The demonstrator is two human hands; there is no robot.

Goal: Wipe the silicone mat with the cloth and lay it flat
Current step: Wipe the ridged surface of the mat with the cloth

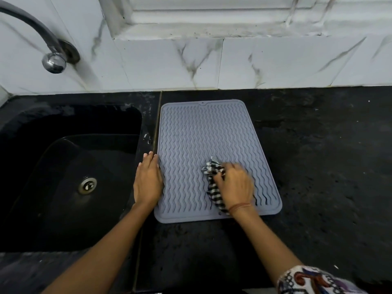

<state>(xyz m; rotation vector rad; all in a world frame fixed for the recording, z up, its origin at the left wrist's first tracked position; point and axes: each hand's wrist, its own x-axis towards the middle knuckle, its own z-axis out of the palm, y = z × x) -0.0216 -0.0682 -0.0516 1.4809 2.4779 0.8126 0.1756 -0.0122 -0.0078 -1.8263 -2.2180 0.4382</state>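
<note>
A grey silicone mat [203, 134] with wavy ridges lies flat on the black counter, right of the sink. My right hand [235, 185] is shut on a bunched black-and-white striped cloth [213, 177] and presses it onto the mat's near right part; the hand is motion-blurred. My left hand [147, 179] rests flat, fingers together, on the counter at the mat's left edge, its side touching that edge. Part of the cloth is hidden under my right hand.
A black sink [63, 166] with a metal drain [87, 185] lies to the left. A chrome tap [53, 58] sticks out of the marble-tiled wall [275, 62] behind. Black counter [328, 155] stretches to the right of the mat.
</note>
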